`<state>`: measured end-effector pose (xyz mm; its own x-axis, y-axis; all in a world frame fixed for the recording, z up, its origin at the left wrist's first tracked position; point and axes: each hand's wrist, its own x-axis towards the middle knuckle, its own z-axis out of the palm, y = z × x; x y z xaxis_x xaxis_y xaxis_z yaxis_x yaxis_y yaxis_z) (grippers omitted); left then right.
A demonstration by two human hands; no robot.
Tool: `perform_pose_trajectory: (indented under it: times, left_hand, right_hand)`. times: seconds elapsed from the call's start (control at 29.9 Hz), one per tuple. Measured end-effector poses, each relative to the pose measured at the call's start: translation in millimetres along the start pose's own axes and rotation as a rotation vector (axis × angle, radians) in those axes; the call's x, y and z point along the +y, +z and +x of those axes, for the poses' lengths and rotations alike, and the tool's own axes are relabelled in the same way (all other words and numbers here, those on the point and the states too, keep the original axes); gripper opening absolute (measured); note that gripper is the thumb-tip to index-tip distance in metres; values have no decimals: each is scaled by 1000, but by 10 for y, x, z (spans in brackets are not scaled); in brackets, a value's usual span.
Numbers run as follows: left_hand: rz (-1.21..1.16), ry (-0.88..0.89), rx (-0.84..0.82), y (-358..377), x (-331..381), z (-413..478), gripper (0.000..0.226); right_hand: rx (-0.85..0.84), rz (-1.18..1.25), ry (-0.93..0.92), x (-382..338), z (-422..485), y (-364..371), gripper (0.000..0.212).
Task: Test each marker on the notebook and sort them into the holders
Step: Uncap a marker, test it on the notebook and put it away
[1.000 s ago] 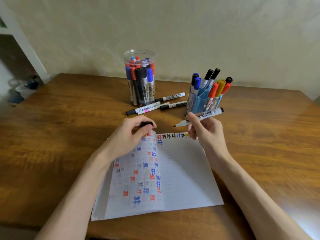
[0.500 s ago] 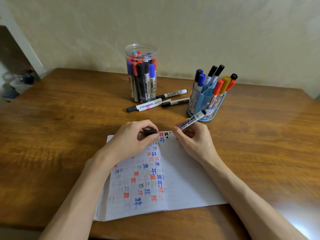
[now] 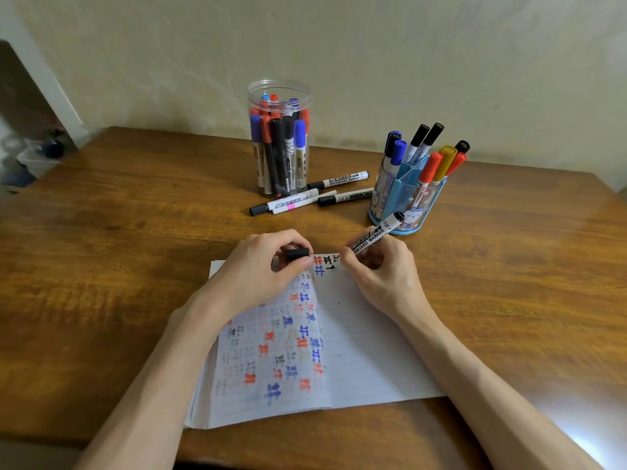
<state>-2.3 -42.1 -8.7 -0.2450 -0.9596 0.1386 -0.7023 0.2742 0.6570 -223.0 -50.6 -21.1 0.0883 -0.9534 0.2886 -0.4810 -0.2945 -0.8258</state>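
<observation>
An open lined notebook (image 3: 366, 351) lies on the table, its left page full of red, blue and black test marks. My right hand (image 3: 383, 276) grips an uncapped white whiteboard marker (image 3: 376, 234), tip down on the top of the right page beside fresh black marks. My left hand (image 3: 258, 269) rests on the notebook's top edge and pinches the marker's black cap (image 3: 297, 254). A clear round jar (image 3: 280, 137) holds several markers at the back. To its right, a blue divided holder (image 3: 403, 195) holds several more.
Three capped white markers (image 3: 312, 196) lie loose on the wooden table (image 3: 118, 249) between the jar and the blue holder. A wall runs close behind the table. At far left, past the table edge, is a doorway with dim clutter (image 3: 30, 157).
My right hand swung the marker from a raised, level pose down to the page's top edge and wrote black marks there. My left hand kept the cap and stayed put.
</observation>
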Motion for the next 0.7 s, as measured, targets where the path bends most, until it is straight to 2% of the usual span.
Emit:
perform_pose_trajectory:
  times: [0.2, 0.4, 0.7]
  left_hand:
    - [3, 3, 4, 7, -7, -1, 14]
    - [8, 20, 15, 13, -1, 1, 15]
    - [1, 48, 46, 4, 11, -9, 19]
  right_hand:
    - [16, 66, 20, 27, 25, -11, 11]
    - [-45, 34, -6, 22, 3, 5, 8]
    - [18, 69, -18, 34, 12, -21, 14]
